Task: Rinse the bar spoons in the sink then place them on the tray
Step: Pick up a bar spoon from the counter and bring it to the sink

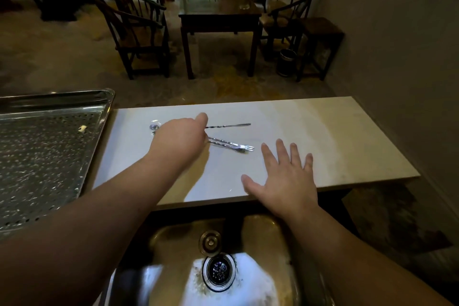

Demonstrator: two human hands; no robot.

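Steel with twisted stems, the bar spoons (229, 144) lie on the white counter (335, 136); three can be made out. One lies apart, farther away than the others. Its small bowl shows just left of the left hand (180, 138), and its thin stem runs out to the right from beneath the knuckles to a flat end. The other two lie close together, crossing or touching. Their stems come out from under the same hand and end in little three-pronged forks just left of the index fingertip of the right hand (285, 179).

The left hand's fingers curl downward over the stems but are hidden behind the back of the hand, so whether they pinch any spoon cannot be told. The right hand is spread flat over the near edge of the counter, fingers straight and apart, holding nothing.

One perforated metal tray (105, 117) sits left of the left hand's fingers, with a single pale scrap (82, 128) on it. One steel sink (263, 231) lies nearer than both hands, its drain (219, 269) between the forearms.
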